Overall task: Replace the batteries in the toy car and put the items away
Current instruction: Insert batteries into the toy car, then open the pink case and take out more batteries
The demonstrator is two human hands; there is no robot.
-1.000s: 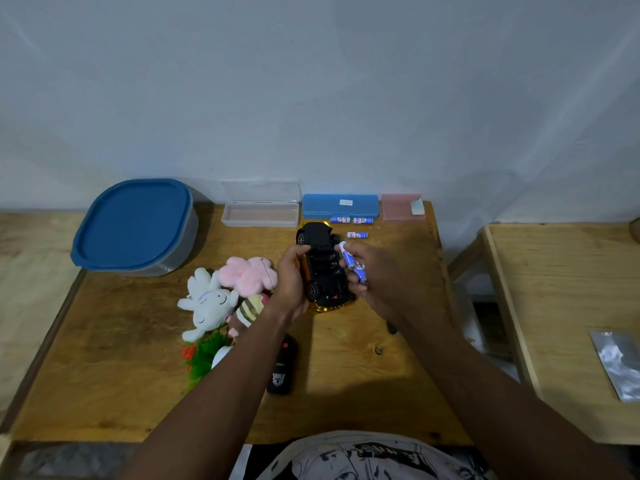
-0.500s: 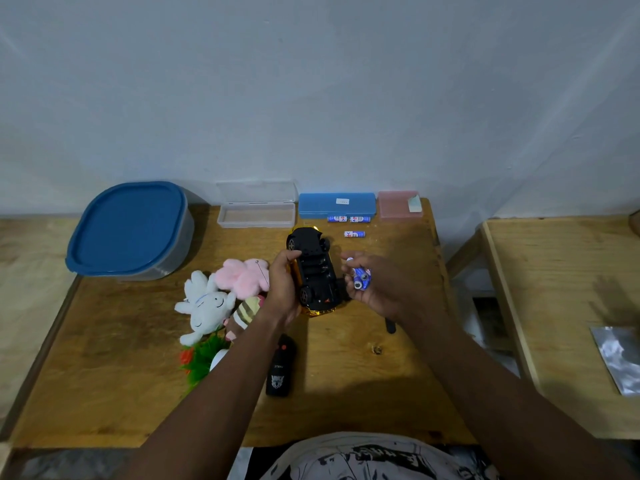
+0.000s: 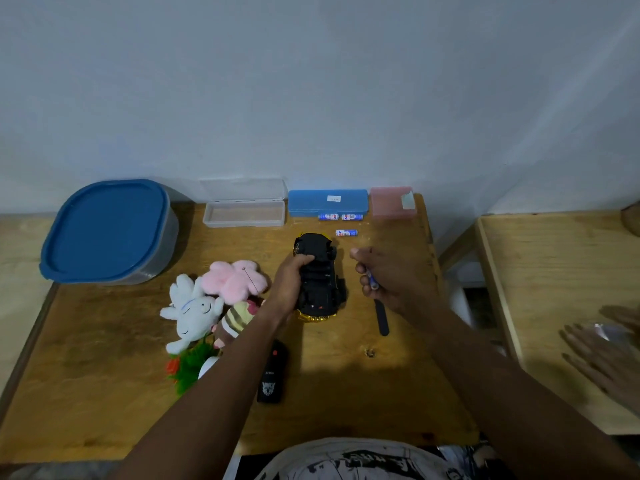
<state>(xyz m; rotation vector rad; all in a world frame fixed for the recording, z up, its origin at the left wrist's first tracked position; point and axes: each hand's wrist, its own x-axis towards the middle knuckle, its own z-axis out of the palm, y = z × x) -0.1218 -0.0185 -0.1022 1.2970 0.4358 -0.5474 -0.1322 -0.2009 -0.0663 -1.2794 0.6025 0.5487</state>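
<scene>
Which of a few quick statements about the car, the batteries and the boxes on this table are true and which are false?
1. The left hand holds the toy car underside up. True.
2. The right hand is empty. False: it grips blue batteries.
3. Three loose batteries lie near the blue case. True.
4. The clear box is closed. False: its lid stands open.
5. The big container's blue lid is off. False: it is on.

1. Wooden desk (image 3: 104, 375) carries everything.
2. Beyond the left grip (image 3: 289, 285): clear case (image 3: 244, 214), blue case (image 3: 327, 201), pink case (image 3: 391, 201), three batteries (image 3: 346, 232).
3. Left of it: blue-lidded tub (image 3: 107, 230), plush toys (image 3: 207, 303).
4. Nearer: black remote (image 3: 272, 372).
</scene>
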